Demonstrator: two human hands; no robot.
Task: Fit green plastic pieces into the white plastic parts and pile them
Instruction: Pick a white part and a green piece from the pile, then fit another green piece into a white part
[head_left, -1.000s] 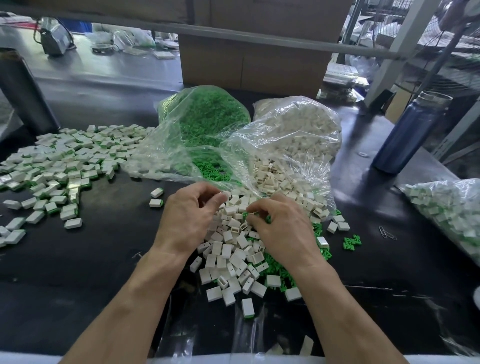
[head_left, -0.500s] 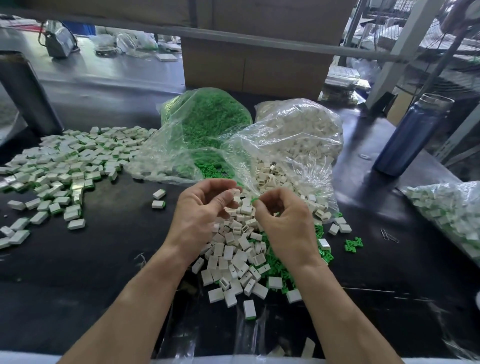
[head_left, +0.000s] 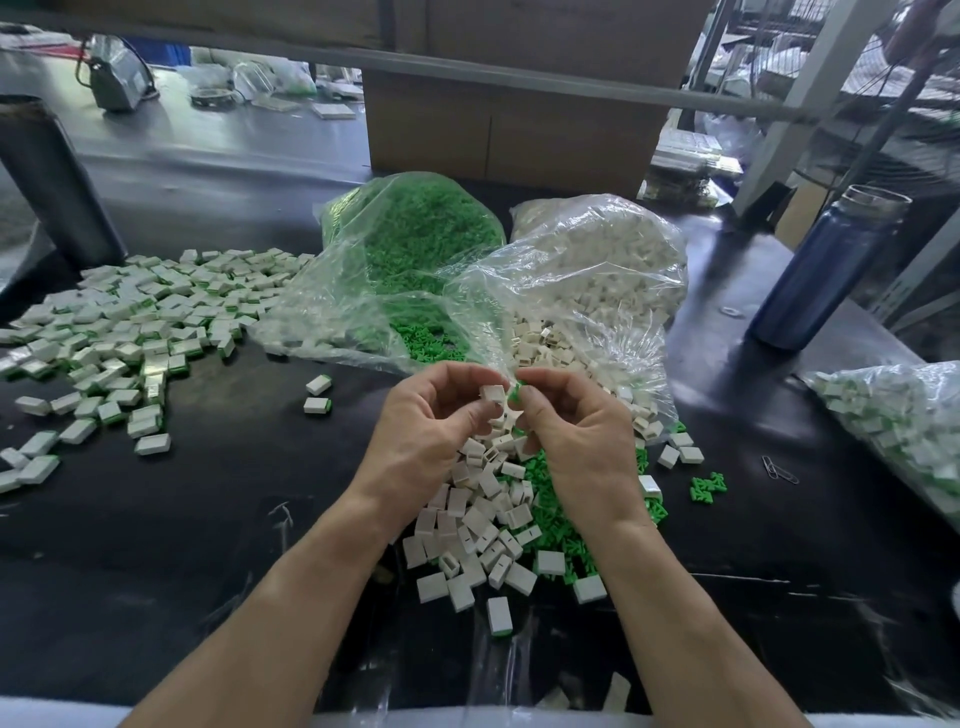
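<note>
My left hand (head_left: 434, 421) pinches a small white plastic part (head_left: 492, 393) between thumb and fingertips. My right hand (head_left: 574, 434) pinches a green plastic piece (head_left: 515, 393) right beside it, the two nearly touching. Both hands hover above a loose heap of white parts (head_left: 480, 519) mixed with green pieces (head_left: 556, 525) on the black table. A clear bag of green pieces (head_left: 415, 244) and a clear bag of white parts (head_left: 597, 265) lie open just behind. Fitted white-and-green parts form a spread pile (head_left: 130, 322) at the left.
A blue bottle (head_left: 826, 270) stands at the right. Another clear bag of fitted parts (head_left: 904, 415) lies at the right edge. A dark cylinder (head_left: 47, 182) rises at the far left, a cardboard box (head_left: 509, 130) at the back. Paper clips (head_left: 779, 470) lie on the table.
Both hands have lifted off the heap and come together, the left now holding a white part and the right a green piece.
</note>
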